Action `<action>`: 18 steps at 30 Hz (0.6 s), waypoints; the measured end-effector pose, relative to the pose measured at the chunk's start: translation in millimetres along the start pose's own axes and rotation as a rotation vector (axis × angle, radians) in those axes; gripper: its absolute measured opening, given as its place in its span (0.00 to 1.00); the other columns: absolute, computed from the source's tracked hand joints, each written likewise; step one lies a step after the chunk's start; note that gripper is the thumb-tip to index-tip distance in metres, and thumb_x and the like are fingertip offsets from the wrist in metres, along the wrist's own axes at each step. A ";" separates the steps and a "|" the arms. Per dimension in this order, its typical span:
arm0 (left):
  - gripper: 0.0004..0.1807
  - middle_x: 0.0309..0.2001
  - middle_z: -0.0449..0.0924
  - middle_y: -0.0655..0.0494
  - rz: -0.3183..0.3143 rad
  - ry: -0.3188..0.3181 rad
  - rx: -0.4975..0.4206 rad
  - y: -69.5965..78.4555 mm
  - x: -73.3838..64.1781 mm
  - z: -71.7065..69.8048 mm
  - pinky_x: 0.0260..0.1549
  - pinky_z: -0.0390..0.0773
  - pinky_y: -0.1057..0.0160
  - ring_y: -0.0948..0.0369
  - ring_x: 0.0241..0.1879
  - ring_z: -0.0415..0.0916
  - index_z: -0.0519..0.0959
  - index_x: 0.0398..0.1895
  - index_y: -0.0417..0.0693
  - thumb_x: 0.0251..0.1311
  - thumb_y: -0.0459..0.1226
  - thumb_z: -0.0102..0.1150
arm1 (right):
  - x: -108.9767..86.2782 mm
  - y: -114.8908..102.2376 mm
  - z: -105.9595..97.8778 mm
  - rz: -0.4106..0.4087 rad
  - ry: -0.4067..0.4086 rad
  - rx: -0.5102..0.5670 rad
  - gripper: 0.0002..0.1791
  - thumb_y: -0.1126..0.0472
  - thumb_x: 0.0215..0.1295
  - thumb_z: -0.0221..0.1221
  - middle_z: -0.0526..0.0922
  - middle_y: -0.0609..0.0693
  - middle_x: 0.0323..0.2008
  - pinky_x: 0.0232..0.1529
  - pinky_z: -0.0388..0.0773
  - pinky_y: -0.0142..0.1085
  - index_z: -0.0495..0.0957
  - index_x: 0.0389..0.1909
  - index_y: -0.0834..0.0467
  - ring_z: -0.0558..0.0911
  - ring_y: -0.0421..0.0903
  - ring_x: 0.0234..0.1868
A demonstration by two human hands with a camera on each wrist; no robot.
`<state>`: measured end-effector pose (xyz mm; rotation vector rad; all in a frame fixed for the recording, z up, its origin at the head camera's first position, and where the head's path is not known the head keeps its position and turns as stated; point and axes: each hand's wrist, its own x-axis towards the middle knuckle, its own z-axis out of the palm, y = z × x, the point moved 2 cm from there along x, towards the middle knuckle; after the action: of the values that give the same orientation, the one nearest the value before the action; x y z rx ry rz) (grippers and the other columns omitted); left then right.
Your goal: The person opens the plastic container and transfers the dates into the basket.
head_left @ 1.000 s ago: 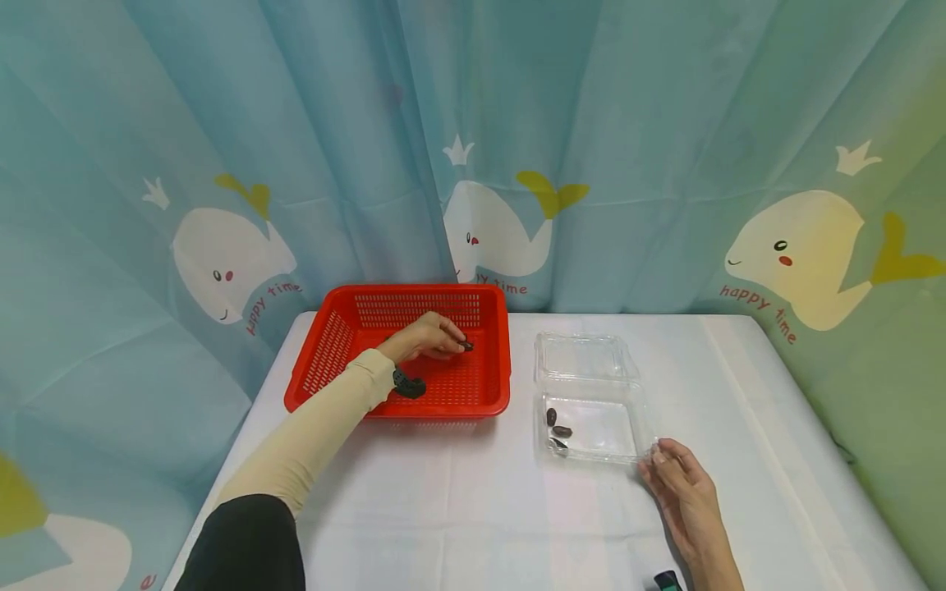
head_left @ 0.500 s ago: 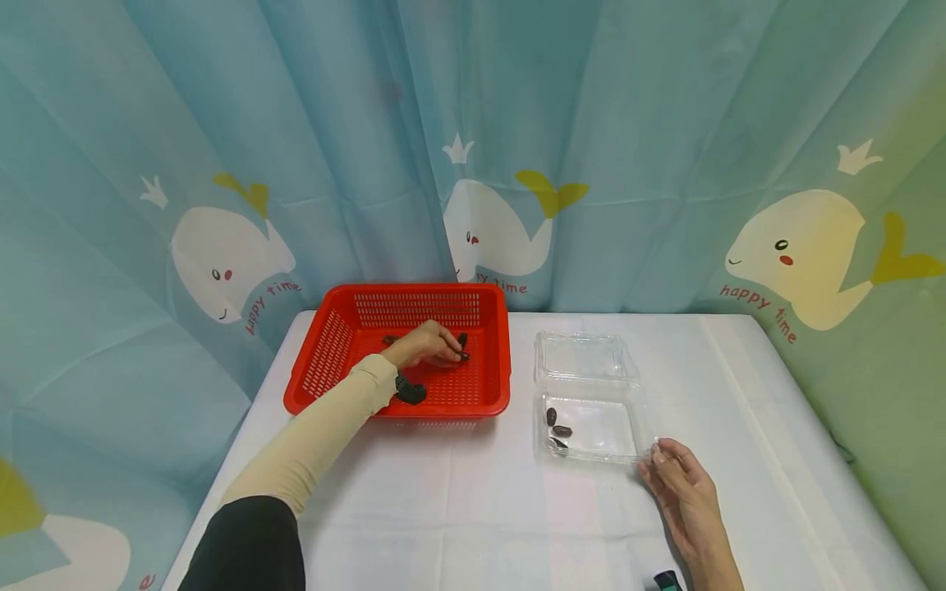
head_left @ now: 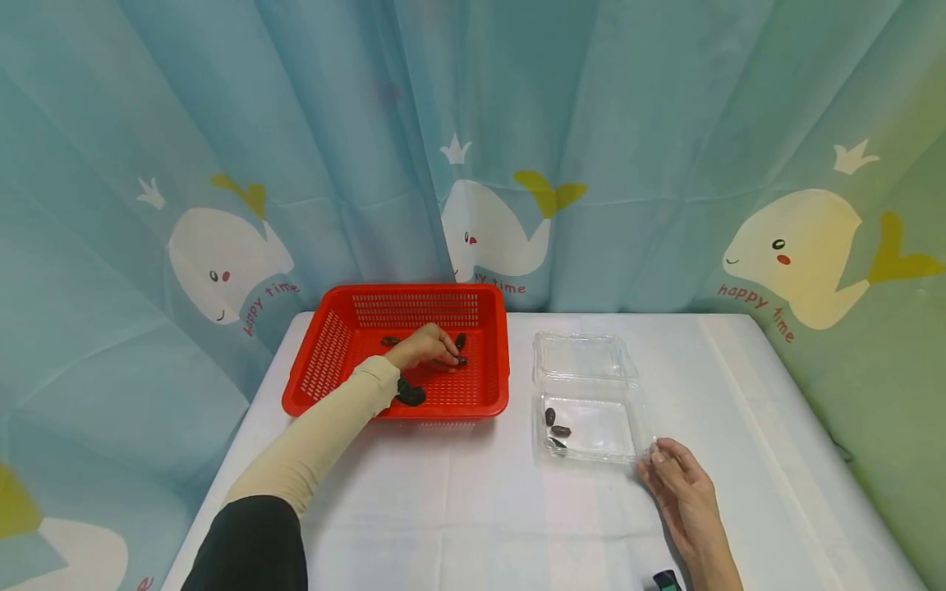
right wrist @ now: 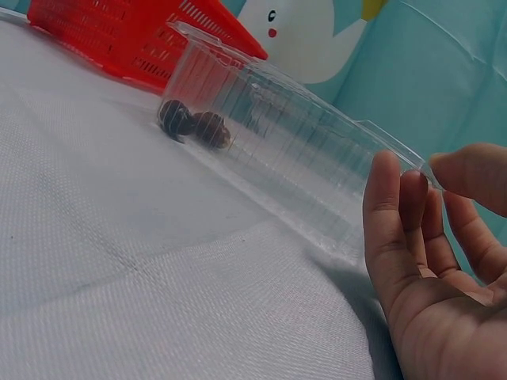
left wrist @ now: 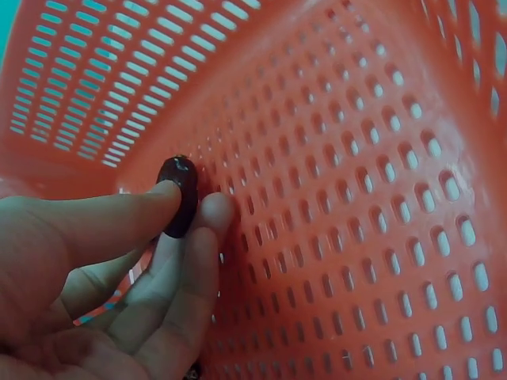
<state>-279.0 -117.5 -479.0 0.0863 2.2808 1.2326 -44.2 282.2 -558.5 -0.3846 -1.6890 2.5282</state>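
My left hand is inside the red plastic basket. In the left wrist view, its thumb and fingers pinch a dark brown, glossy date just above the slotted floor. Another date lies close behind the fingertips, and one more lies to the left, beyond the wrist. My right hand pinches the near right corner of a clear plastic clamshell box by its rim. Several dates sit along the left side of that box.
The box's hinged lid lies folded back behind it. Both containers stand on a white cloth-covered table. A blue whale-print curtain hangs along the back edge and sides. A dark wrist strap on the left arm dips over the basket.
My left hand has shifted slightly nearer within the basket, and a date behind its fingertips has come into plain view. The right hand and the box have stayed put.
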 end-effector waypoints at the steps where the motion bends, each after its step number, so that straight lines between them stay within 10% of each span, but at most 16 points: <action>1: 0.10 0.44 0.87 0.37 0.010 -0.003 0.002 0.0 0.2 0.2 0.50 0.87 0.53 0.53 0.38 0.90 0.85 0.47 0.25 0.65 0.24 0.64 | -0.1 -0.1 0.1 -0.002 0.000 0.000 0.12 0.69 0.78 0.55 0.82 0.40 0.45 0.54 0.84 0.29 0.76 0.56 0.53 0.86 0.34 0.45; 5: 0.07 0.41 0.86 0.39 0.035 0.000 0.061 0.0 2.3 0.8 0.45 0.89 0.55 0.53 0.35 0.89 0.84 0.43 0.25 0.64 0.23 0.63 | -0.3 -0.5 0.4 -0.002 -0.001 0.001 0.12 0.68 0.78 0.55 0.82 0.40 0.45 0.54 0.84 0.29 0.76 0.56 0.53 0.86 0.34 0.45; 12: 0.03 0.41 0.87 0.46 0.118 0.064 0.473 6.3 4.3 0.5 0.34 0.79 0.67 0.61 0.33 0.77 0.86 0.34 0.36 0.60 0.29 0.72 | -0.4 -0.2 -0.1 -0.005 -0.013 0.008 0.12 0.69 0.78 0.54 0.82 0.41 0.44 0.53 0.85 0.29 0.76 0.56 0.55 0.86 0.34 0.44; 18: 0.03 0.40 0.87 0.47 0.112 0.066 0.549 10.0 2.2 0.4 0.33 0.75 0.66 0.61 0.32 0.75 0.87 0.35 0.38 0.60 0.30 0.71 | -0.2 -0.9 0.1 0.005 -0.010 0.010 0.11 0.68 0.78 0.55 0.83 0.41 0.43 0.53 0.85 0.29 0.77 0.55 0.53 0.86 0.35 0.44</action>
<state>-282.6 -110.7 -472.2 0.3811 2.6411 0.6326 -44.2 282.4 -557.6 -0.3762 -1.6801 2.5457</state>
